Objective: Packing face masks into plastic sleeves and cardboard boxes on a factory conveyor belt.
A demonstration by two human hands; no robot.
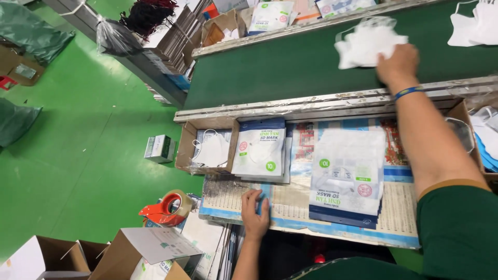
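My right hand (397,65) reaches out over the green conveyor belt (270,72) and grips a bunch of white face masks (366,44). My left hand (255,211) rests flat near the front edge of the paper-covered work table (295,205), fingers apart, holding nothing. Just beyond it lies a stack of white and blue mask pouches (259,148). A second stack of empty pouches (346,179) lies to the right, under my right forearm.
A small cardboard tray with white masks (207,150) sits at the table's left end. More masks (474,23) lie on the belt at far right. A red tape dispenser (168,207) and open cartons (140,256) stand at lower left on the green floor.
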